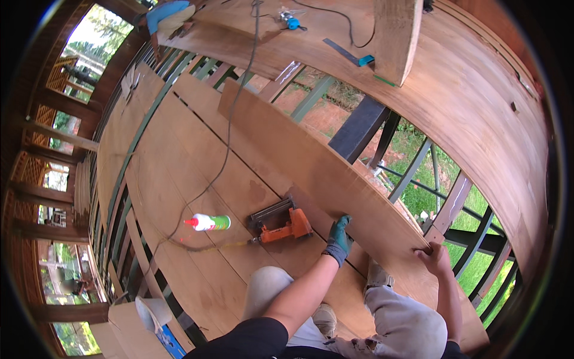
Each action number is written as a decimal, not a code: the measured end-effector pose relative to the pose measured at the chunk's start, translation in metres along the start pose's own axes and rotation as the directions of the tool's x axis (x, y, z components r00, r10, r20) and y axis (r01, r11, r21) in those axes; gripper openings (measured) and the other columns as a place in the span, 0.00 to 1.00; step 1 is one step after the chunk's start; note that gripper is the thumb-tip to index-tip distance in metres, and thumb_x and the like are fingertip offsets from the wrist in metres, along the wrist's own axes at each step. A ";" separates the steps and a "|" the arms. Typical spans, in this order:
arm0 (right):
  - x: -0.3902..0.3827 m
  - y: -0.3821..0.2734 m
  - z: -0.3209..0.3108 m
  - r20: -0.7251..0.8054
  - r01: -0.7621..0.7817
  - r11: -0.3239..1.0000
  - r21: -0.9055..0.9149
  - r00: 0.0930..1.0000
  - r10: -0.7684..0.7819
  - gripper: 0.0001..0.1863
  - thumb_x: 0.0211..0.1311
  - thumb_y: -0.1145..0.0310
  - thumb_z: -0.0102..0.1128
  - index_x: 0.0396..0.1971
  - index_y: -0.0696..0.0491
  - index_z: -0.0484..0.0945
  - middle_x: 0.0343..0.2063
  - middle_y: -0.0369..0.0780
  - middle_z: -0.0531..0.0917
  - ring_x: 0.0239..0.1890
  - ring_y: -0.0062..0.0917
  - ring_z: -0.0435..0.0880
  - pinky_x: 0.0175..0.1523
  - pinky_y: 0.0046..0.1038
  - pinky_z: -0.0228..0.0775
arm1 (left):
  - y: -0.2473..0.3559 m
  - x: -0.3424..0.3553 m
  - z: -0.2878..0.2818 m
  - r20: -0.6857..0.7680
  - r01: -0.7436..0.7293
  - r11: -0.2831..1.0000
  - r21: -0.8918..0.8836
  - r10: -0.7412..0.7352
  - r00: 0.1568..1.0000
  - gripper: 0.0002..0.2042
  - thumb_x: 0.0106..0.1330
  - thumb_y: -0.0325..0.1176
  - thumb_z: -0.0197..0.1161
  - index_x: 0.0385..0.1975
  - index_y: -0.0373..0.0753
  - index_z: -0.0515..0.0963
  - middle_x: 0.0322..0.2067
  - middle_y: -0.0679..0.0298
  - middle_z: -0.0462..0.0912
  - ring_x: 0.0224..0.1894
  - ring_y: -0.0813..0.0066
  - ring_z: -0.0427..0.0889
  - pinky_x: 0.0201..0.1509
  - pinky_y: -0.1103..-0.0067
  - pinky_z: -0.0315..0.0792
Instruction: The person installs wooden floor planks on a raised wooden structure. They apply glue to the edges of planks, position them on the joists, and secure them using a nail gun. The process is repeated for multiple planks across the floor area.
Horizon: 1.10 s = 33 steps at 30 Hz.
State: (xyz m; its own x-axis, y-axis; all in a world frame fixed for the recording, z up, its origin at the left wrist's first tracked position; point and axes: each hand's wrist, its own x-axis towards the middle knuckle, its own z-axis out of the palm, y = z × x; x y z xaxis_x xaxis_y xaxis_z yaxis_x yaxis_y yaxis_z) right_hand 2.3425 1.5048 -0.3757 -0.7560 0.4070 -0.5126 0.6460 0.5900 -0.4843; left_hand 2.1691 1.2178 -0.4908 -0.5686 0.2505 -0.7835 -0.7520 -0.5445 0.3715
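Note:
I squat over a long plywood board (287,149) tilted up along the gap in the floor. My left hand (339,238), in a green and grey glove, grips the board near its lower edge. My right hand (433,257), bare, holds the board at its right part, fingers closed on the edge. Just left of my left hand an orange nail gun (281,226) lies on the laid planks, with a hose attached. A white and green glue bottle (209,222) with a red nozzle lies farther left.
Open joists (412,170) show grass below on the right. A wooden post (394,36) stands on the far flooring, near a square tool (353,57) and a blue power tool (292,24). Another person (164,21) bends at top left. A cable (227,149) crosses the planks.

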 end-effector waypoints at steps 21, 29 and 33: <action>0.115 0.056 0.004 0.078 0.100 0.994 -0.049 0.992 -0.096 0.36 0.53 0.38 0.71 0.17 0.62 0.76 0.11 0.37 0.69 0.18 0.24 0.67 0.25 0.37 0.60 | -0.001 0.013 0.028 -0.068 0.158 0.780 0.605 -0.147 0.987 0.26 0.65 0.40 0.61 0.62 0.45 0.62 0.54 0.60 0.74 0.50 0.63 0.79 0.45 0.67 0.80; 0.129 0.064 0.031 0.073 0.010 0.982 -0.187 0.997 0.004 0.37 0.54 0.35 0.67 0.25 0.62 0.80 0.17 0.45 0.76 0.24 0.32 0.79 0.33 0.38 0.69 | 0.006 0.006 0.014 0.001 0.074 0.809 0.584 -0.092 0.996 0.29 0.64 0.40 0.64 0.63 0.44 0.62 0.58 0.56 0.71 0.56 0.55 0.76 0.53 0.59 0.76; 0.134 0.065 0.050 0.140 -0.027 0.986 -0.166 0.989 0.050 0.36 0.56 0.36 0.67 0.21 0.62 0.76 0.16 0.44 0.73 0.22 0.32 0.72 0.31 0.41 0.64 | 0.022 0.002 0.005 -0.003 0.052 0.694 0.719 -0.072 0.997 0.31 0.63 0.42 0.63 0.66 0.42 0.62 0.57 0.52 0.73 0.60 0.54 0.75 0.58 0.61 0.74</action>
State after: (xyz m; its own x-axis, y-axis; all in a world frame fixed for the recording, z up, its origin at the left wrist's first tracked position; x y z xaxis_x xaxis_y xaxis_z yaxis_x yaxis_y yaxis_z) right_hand 2.2885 1.5623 -0.5113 -0.7005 0.3348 -0.6302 0.6396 0.6863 -0.3463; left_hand 2.1498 1.2100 -0.4821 -0.5122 0.2862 -0.8098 -0.7909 0.2105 0.5746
